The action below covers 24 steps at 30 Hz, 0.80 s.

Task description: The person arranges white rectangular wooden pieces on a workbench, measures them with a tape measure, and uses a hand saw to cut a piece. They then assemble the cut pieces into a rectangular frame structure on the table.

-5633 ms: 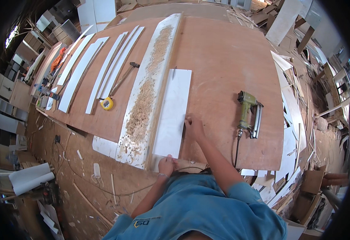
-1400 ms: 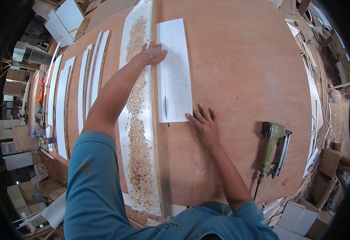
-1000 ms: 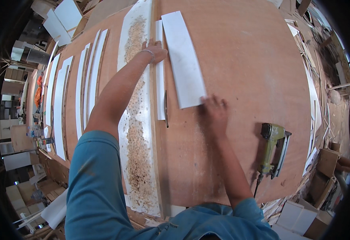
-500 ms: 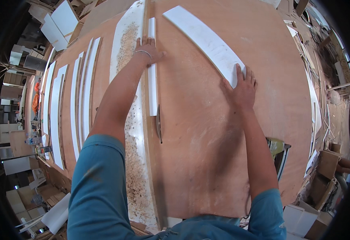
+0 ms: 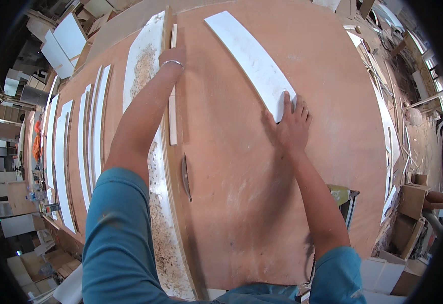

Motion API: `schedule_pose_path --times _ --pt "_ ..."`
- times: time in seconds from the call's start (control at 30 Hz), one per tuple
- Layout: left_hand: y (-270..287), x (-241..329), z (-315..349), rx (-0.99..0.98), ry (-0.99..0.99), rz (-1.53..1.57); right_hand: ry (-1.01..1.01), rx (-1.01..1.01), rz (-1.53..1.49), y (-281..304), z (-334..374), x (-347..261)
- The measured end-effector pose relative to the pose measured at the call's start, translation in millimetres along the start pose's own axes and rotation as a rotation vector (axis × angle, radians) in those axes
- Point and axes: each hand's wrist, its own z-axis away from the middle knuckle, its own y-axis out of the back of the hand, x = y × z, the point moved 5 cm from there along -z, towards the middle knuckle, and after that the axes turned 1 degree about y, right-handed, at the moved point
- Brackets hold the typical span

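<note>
At the far left of the worktable, my left hand (image 5: 173, 53) is closed around a narrow strip of board (image 5: 173, 121); its fingertips are hidden. The strip stands with its pale raw edge up, next to a long white board (image 5: 156, 202) strewn with sawdust. My right hand (image 5: 292, 124) lies with fingers outstretched on the near end of a wide white board (image 5: 252, 58), which slants across the table. A thin, curved dark metal piece (image 5: 186, 177) lies just nearer than the strip.
Several white strips (image 5: 99, 119) lie side by side on the reddish-brown tabletop (image 5: 242, 202) at the left. A yellow-green tool with a metal frame (image 5: 340, 195) sits beside my right forearm. Offcuts and boxes (image 5: 409, 207) crowd the floor at the right; panels (image 5: 62, 45) lean at the far left.
The narrow strip has turned from its white face onto its edge, and my left hand has closed around it. My view has shifted slightly; my right hand remains on the wide board.
</note>
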Motion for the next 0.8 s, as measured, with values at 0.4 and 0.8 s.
schedule_pose_path --times 0.4,0.8 --pt "176.9 -246.5 79.4 0.208 0.084 0.099 -0.017 0.015 -0.085 8.0 7.3 -0.3" --pt "167.2 -151.4 645.3 0.314 0.314 1.022 -0.671 -0.722 -1.799 90.4 164.6 9.4"
